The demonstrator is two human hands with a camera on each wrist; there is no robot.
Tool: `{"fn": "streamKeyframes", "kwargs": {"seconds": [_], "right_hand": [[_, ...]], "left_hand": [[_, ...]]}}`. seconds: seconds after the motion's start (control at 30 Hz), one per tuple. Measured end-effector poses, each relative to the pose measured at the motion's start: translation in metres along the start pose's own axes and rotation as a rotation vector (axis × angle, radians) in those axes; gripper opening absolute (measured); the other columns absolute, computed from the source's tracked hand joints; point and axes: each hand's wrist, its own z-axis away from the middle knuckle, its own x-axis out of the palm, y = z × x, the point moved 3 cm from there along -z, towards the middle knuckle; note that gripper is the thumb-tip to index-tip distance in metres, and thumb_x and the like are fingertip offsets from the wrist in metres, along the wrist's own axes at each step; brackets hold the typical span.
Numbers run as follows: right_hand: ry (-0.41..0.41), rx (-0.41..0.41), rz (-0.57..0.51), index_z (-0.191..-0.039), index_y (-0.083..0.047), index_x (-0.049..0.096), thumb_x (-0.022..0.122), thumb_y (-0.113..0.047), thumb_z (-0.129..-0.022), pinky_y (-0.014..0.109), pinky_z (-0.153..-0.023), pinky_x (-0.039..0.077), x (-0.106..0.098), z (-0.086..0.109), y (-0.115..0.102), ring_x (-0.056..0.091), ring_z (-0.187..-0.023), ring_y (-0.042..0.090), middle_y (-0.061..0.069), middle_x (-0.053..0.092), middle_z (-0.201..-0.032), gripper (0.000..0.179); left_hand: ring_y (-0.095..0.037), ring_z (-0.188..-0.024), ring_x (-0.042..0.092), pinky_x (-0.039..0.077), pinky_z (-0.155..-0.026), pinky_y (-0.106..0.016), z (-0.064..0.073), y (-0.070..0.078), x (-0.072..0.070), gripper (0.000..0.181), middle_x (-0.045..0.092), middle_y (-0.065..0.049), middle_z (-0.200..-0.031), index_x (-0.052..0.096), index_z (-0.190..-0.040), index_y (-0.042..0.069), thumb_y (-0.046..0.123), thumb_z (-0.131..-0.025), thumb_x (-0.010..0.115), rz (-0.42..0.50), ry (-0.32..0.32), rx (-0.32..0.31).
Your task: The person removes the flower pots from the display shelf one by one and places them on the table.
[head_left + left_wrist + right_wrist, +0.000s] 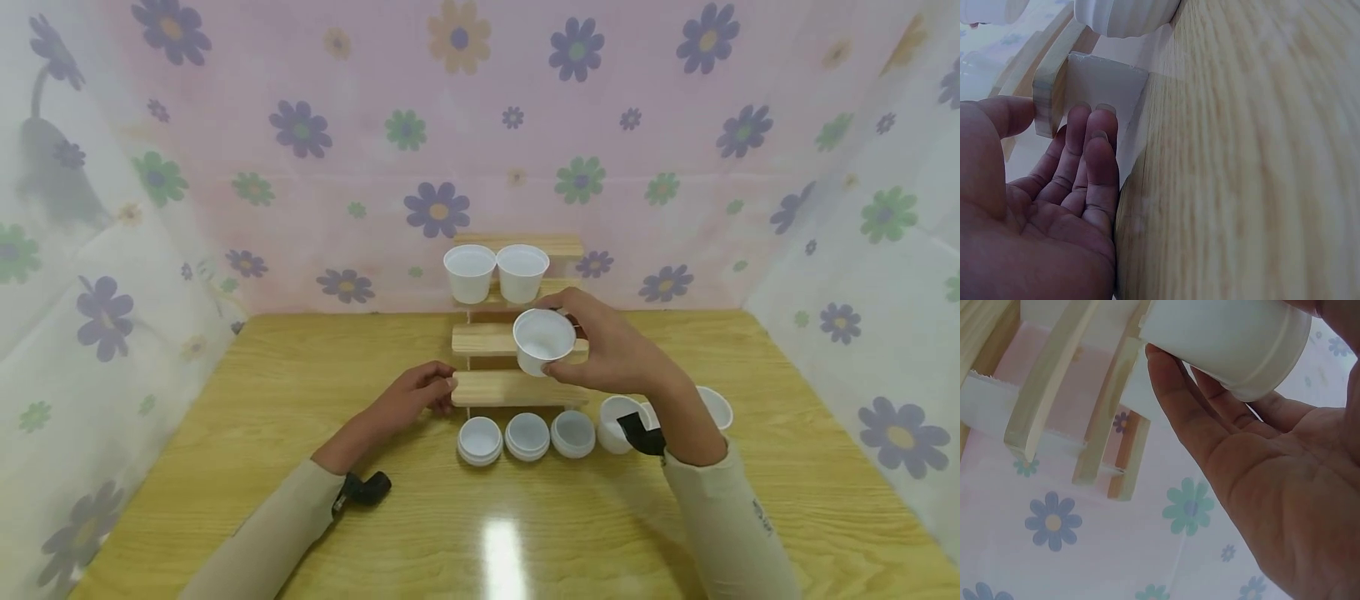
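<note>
My right hand [611, 346] holds a white plastic cup [543, 340] between thumb and fingers, its open mouth tilted toward the head camera. The cup hangs in front of the middle steps of a wooden stepped display rack [517, 387]. In the right wrist view the fingers lie along the cup's side [1222, 337]. My left hand [408, 396] is at the left end of the lowest step. In the left wrist view its thumb touches the board's end [1054, 103], with the loosely bent fingers beside the white support panel [1107, 81].
Two white cups [470, 273] stand side by side on an upper step. Along the rack's front, several white round tubs [480, 442] line the table [337, 542]. More white cups [619, 412] stand at the right, partly behind my right wrist. A flowered cloth [360, 167] hangs behind.
</note>
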Motion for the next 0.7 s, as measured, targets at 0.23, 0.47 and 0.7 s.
{"fn": "streamKeyframes", "kwargs": {"seconds": [0.23,0.47,0.7], "right_hand": [[-0.049,-0.024,-0.029,-0.141,-0.003,0.052,0.083,0.0,-0.086,0.052,-0.097,0.055,-0.003,-0.003,-0.005,0.063,-0.116,0.03,0.01,0.058,-0.14,0.064],[-0.073,-0.025,-0.004,-0.143,-0.005,0.052,0.088,-0.001,-0.083,0.053,-0.101,0.054,0.0,-0.002,-0.007,0.061,-0.12,0.029,0.009,0.058,-0.141,0.07],[-0.097,-0.051,0.038,-0.141,-0.006,0.053,0.091,-0.005,-0.08,0.047,-0.099,0.055,0.008,0.0,-0.011,0.06,-0.115,0.026,0.006,0.061,-0.134,0.072]], "left_hand": [[-0.027,-0.088,0.07,0.059,-0.08,-0.036,-0.006,0.001,-0.002,0.034,0.068,-0.012,-0.098,0.058,-0.133,-0.003,0.024,-0.114,0.052,0.017,0.005,-0.004],[-0.027,-0.089,0.071,0.059,-0.082,-0.037,-0.007,0.0,-0.001,0.036,0.068,-0.012,-0.099,0.057,-0.136,-0.002,0.027,-0.114,0.052,0.024,0.003,-0.015],[-0.028,-0.09,0.071,0.059,-0.083,-0.038,-0.001,-0.004,-0.001,0.038,0.068,-0.011,-0.098,0.057,-0.136,-0.002,0.027,-0.114,0.052,0.008,0.009,-0.029]]}}
